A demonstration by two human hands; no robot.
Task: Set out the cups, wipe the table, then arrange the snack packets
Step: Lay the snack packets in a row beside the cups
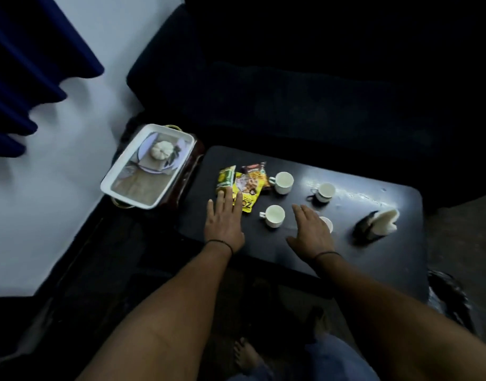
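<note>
Several white cups stand on the dark low table (373, 259): one at the back (283, 182), one with a dark handle (324, 192), one in front (274, 215) and one (328, 223) half hidden behind my right hand. Three snack packets lie overlapping at the table's left: a green-yellow one (225, 179), a yellow one (247, 188) and a dark one (257, 171). My left hand (224, 224) is flat with straight fingers, its fingertips over the yellow packets' near edge. My right hand (311, 232) hovers flat beside the front cups and holds nothing.
A black holder with white napkins (379, 222) stands at the table's right. A white rectangular tray (148, 166) with a printed picture sits on a stand to the left. A dark sofa (291, 92) lies behind the table, blue curtains (30, 64) at the far left.
</note>
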